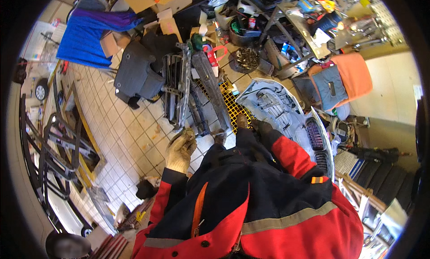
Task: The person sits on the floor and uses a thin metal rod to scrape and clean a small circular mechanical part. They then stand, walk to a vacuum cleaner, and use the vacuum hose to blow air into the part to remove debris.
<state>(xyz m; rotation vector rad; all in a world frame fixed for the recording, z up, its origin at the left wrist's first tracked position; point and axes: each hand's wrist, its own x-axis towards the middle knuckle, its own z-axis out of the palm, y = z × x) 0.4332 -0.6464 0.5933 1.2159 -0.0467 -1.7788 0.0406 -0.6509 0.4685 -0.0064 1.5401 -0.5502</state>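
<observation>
Red-sleeved hands [181, 147] [262, 126] held well apart.

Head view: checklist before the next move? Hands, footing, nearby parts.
1. Left hand in beige fabric glove covered: ok.
2. Left grip: cannot tell; fingers curled, contents unclear.
3. Right hand grip: cannot tell; dark and partly hidden.
4. Floor ahead clear: not ok; long dark-grey bar and yellow plastic grid lie ahead of the body.
5. Right side clear: not ok; large whitish curved car-body panel close by.
6. Bar stable: cannot tell from this view.
</observation>
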